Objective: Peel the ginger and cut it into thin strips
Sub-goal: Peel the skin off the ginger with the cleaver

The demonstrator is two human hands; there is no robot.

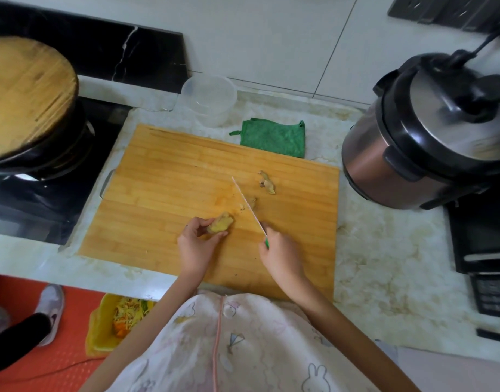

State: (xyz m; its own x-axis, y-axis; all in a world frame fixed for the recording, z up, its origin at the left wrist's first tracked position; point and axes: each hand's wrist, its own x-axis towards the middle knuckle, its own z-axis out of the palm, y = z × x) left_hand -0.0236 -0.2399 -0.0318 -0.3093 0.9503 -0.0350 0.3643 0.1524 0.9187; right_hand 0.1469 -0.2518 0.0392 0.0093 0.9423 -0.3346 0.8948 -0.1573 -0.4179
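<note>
L hand point(196, 242) pinches ginger point(220, 224) near board point(164, 176) centre; R hand point(280, 254) wrapped round knife point(249, 206) handle. Peel w/ shallow strokes, blade away from fingers, turning the piece.

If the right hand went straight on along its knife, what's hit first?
Probably the small ginger scrap beside the knife blade; beyond it only bare cutting board. Blade height is unclear.

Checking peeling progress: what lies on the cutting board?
Two clumps of ginger trimmings lie on the cutting board. The left hand holds the ginger piece, the right hand the knife; board beneath them is hidden.
</note>
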